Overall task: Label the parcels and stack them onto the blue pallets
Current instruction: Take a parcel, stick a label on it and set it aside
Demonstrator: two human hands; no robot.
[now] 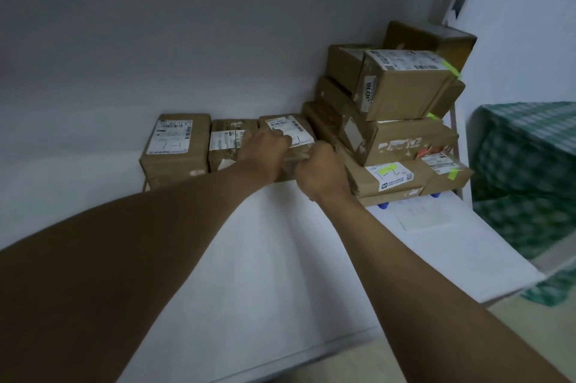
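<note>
Step in hand: stacking. Both hands are on a labelled cardboard parcel (288, 139) that sits third in a low row against the grey wall (156, 24); it appears to be getting set or squared into place.
Left hand (266, 149): lies over the parcel's top left edge, fingers curled down onto it, gripping the box.
Right hand (319, 169): at the parcel's front right corner, fingers curled into a fist around the edge, so it seems to hold the box too; the fingertips are hidden.
Parcel location: touching a smaller labelled parcel (232, 142) on its left and the foot of the tall stack (396, 121) on its right.
Row: a further labelled parcel (176, 145) stands at the left end, just beside the smaller one.
Pallet: only small blue feet (382, 205) show under the tall stack; the rest is covered by a white sheet (265, 258).
Next move, as I judge it: let go, pull both hands straight back, and fetch another parcel to label.
Edges: the wall closes the back; the tall stack leans slightly and overhangs its base, so a nudge to the right could unsettle it.
Open room: the white sheet in front of the row, and space above the row's three boxes.
Right side: green checked cloth (526, 170) beyond the stack, well apart from the hands.
</note>
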